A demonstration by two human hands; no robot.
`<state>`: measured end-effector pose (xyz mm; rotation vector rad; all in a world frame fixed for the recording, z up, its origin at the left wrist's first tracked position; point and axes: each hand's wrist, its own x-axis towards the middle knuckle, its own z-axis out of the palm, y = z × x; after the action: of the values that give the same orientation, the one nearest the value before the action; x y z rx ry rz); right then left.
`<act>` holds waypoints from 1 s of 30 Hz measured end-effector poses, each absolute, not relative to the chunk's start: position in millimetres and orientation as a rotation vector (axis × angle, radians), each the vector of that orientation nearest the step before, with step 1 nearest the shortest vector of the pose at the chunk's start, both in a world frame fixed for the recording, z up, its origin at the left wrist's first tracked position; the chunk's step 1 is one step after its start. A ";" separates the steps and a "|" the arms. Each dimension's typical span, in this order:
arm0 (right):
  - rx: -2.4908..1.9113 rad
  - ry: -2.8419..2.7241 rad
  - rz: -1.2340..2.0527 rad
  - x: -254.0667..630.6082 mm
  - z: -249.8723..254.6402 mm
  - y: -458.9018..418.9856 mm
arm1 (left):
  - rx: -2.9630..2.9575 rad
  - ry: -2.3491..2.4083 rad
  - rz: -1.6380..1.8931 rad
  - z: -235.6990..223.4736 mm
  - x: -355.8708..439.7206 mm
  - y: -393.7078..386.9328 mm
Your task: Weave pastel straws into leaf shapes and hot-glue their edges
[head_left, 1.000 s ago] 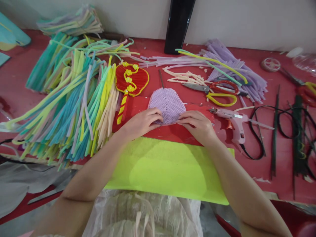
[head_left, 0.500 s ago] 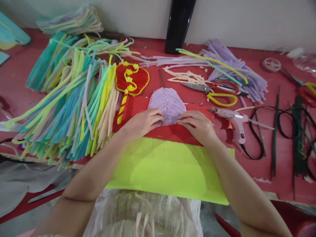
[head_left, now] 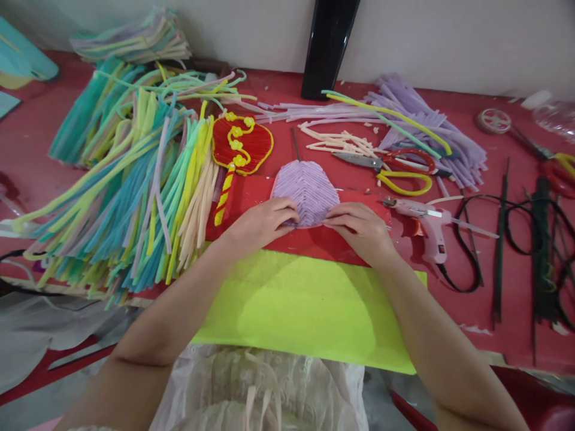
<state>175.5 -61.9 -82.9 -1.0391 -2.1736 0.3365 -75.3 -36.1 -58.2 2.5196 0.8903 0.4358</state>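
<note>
A purple fan-shaped panel [head_left: 308, 188], covered in slanting rows of pipe cleaners, lies in front of me with a thin dark stem [head_left: 295, 143] pointing away. My left hand [head_left: 274, 218] is closed on the panel's lower left edge, fingers bent. At its lower right edge my right hand [head_left: 357, 224] pinches the rim between thumb and fingers. Beneath the panel is red sheet material [head_left: 314, 244], and nearer me a lime-green sheet [head_left: 305, 305]. A finished-looking red and yellow fan [head_left: 256, 146] with yellow flowers and a striped handle lies to the left.
Bundles of coloured pipe cleaners [head_left: 135, 191] cover the left side. Purple pipe cleaners [head_left: 413, 114] and cream pieces [head_left: 341, 142] lie behind the panel. Scissors [head_left: 404, 182], a pink glue gun [head_left: 433, 230] and dark stems [head_left: 501, 251] are on the right. A black upright [head_left: 330, 48] stands at the back.
The view has shifted very slightly. Both hands stay at the lower edge of the purple panel, with no clear movement.
</note>
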 end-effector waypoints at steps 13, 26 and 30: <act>-1.068 -2.160 0.371 176.7 -83.0 -62.2 | 2.475 0.894 0.460 -60.0 -74.6 -36.7; -1.051 -2.151 0.353 174.9 -81.7 -62.9 | 2.508 0.871 0.458 -57.6 -72.1 -36.2; -1.049 -2.161 0.347 176.0 -83.6 -62.4 | 2.547 0.868 0.452 -57.5 -70.6 -37.9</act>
<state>176.0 -62.4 -83.6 -1.0491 -2.1609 0.3466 -70.6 -37.9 -57.5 2.5469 0.8677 0.4518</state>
